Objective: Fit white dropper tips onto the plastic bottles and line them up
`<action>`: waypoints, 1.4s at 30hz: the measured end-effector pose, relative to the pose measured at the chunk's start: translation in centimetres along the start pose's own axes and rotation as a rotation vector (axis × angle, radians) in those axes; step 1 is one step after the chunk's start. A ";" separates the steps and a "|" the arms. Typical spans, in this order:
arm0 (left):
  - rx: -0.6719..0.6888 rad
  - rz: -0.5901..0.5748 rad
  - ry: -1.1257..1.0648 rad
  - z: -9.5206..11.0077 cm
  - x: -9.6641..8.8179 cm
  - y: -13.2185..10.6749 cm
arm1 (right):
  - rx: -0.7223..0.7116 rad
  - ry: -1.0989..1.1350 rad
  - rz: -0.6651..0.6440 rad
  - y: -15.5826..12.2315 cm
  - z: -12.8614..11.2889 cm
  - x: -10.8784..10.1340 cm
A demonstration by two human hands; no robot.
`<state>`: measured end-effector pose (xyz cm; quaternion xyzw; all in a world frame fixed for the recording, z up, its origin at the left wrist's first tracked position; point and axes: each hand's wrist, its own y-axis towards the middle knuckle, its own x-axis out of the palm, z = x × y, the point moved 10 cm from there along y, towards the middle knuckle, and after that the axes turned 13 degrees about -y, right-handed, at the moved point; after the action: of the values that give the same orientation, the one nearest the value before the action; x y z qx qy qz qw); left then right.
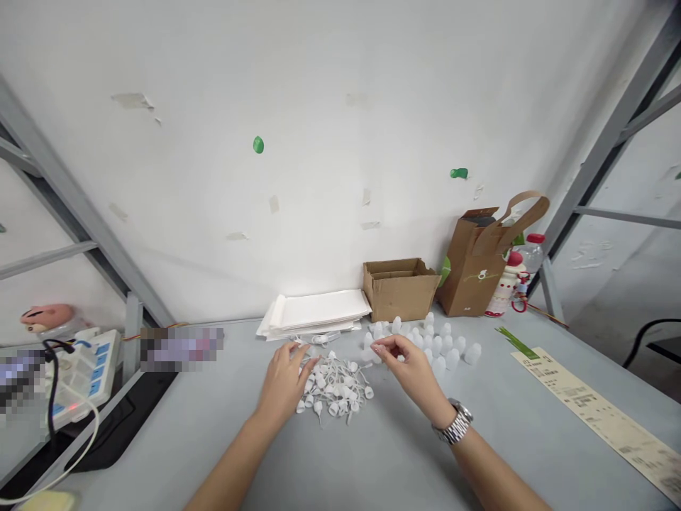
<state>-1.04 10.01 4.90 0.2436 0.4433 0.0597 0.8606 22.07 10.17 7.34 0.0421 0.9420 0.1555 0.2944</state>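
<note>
Forearms: two bare forearms (228, 475) rise from the bottom edge toward 12 o'clock

Bench: pale grey bench top (367, 461) runs under everything, with a white wall (319, 142) patched with tape scraps behind it

Cardboard: open carton (399, 289) at 12 o'clock, brown paper bag (473, 262) with a handle at 1 o'clock

Paper: stack of white sheets (313, 312) at 11 o'clock, long printed paper strip (596, 411) at 2 o'clock

Left hand (284, 387): fingers (301, 353) released and loosely spread at the heap's edge; contact cannot be told

Right hand (412, 370): thumb and forefinger (379, 348) pinched together; whether they grasp anything cannot be told

Heap: tangled small white plastic pieces (335, 390) with thin stems lie between the hands

Caps: translucent white plastic caps (430, 345) stand scattered just beyond the right hand, at 1 o'clock

Watch: silver link wristwatch (453, 422) on the right wrist
</note>
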 end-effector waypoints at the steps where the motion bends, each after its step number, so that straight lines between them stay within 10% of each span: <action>1: -0.015 -0.008 0.029 -0.7 0.2 0.1 | -0.023 -0.060 0.016 0.1 -0.2 -0.4; 13: -0.074 -0.072 0.166 -1.8 1.3 0.1 | -0.153 -0.545 -0.059 0.1 0.1 1.0; 32: -0.186 -0.030 0.210 -2.8 0.3 0.2 | -0.249 -0.642 0.067 -0.4 -0.8 0.6; 42: -0.161 0.233 -0.026 -2.8 -2.7 0.1 | -0.327 -0.570 0.111 -1.3 -2.1 0.8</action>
<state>-4.82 10.32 5.57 0.2243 0.3945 0.1914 0.8703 20.25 8.46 8.15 0.0875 0.7806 0.3021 0.5401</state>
